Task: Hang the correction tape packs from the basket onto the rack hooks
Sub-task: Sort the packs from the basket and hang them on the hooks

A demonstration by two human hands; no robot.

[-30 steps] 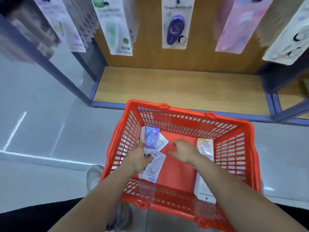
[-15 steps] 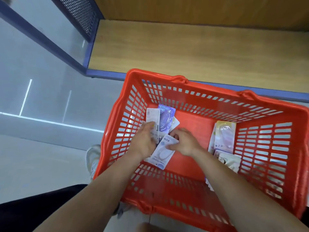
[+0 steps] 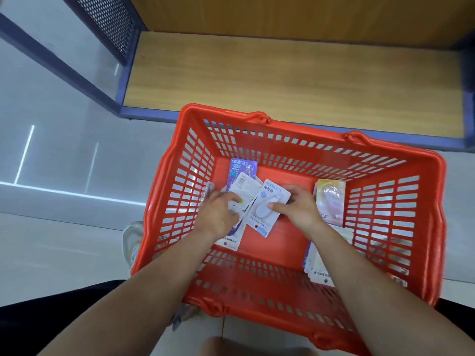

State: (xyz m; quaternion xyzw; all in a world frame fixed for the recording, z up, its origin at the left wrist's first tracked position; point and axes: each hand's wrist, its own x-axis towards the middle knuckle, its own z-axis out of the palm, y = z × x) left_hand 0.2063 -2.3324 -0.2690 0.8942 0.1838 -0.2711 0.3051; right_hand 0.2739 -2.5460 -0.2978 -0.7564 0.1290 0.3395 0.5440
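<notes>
Packs lie in basket [image 3: 308,129]. Right hand [image 3: 295,209] pinches pale-blue pack [image 3: 266,211] by edge. Left hand [image 3: 221,214] grips white-backed pack [image 3: 245,190] atop purple pack [image 3: 241,167]. Likely light, stiff card, slick blister: hold card edge, keep top free for hook.

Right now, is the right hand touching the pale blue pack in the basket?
Touching. The head view shows the right hand pinching the pale blue pack: the thumb lies across its front and the fingers curl over its top edge.

One red basket [image 3: 385,160], at least six correction tape packs [image 3: 330,201]: four at the grip of left hand [image 3: 218,214] and right hand [image 3: 295,206].
</notes>
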